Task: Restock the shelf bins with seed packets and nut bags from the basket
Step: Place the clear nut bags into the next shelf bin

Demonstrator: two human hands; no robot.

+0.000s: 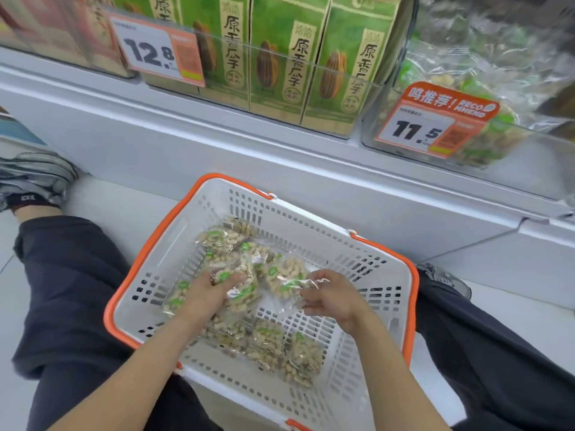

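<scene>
While orange-framed price tags reading 12.8 and 11.5 with "RECOMMEND" hung on the clear shelf bins above, the white perforated plastic basket with an orange rim sat between the person's knees. The left hand curled round a clear bag of pale nuts with green labels inside it. The right hand pinched a neighbouring clear nut bag; green seed packets printed with Chinese characters stood upright in the left bin.
</scene>
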